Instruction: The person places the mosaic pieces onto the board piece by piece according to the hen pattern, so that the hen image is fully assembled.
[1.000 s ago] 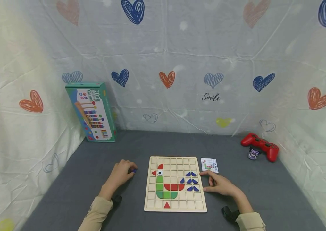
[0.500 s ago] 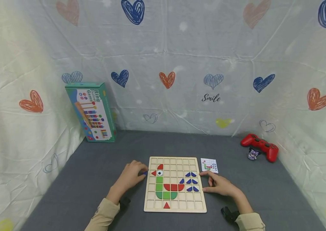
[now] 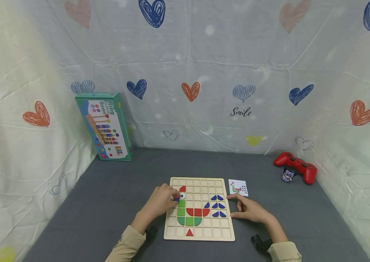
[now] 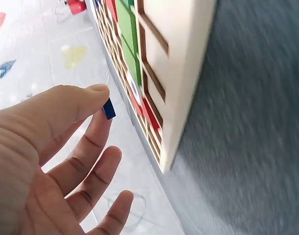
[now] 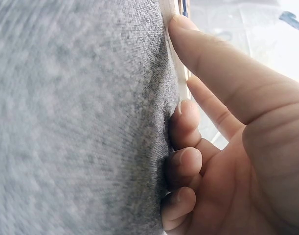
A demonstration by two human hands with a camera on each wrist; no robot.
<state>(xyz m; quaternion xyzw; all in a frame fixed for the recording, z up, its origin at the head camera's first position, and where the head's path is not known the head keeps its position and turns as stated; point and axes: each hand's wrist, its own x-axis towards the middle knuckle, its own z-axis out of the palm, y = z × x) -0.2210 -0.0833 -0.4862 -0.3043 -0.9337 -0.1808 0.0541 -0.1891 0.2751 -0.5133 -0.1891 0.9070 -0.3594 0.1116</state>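
Note:
My left hand point(image 3: 159, 201) is over the left side of the wooden grid board point(image 3: 219, 233), pinching a small blue tile point(image 4: 108, 108) between thumb and index finger. Its other fingers are spread in the left wrist view. In the head view that hand partly covers the eye tile point(image 3: 182, 195). Green tiles point(image 3: 181, 208), red tiles point(image 3: 198, 212), a red triangle point(image 3: 189, 233) and several blue tiles point(image 3: 217, 205) lie in the grid. At the board's right edge, thumb and index fingertip of my right hand point(image 3: 253, 211) touch the rim, with the remaining fingers bent against the cloth.
A picture card point(image 3: 238, 187) lies just beyond the board's upper right. Farther right are a red game controller point(image 3: 296, 166) and a small figure point(image 3: 287, 175). A green game box point(image 3: 106, 127) leans at the back left against the hanging sheet.
My left hand has carried the blue tile rightward from the cloth beside the board to over its left columns. The right hand keeps its place at the edge.

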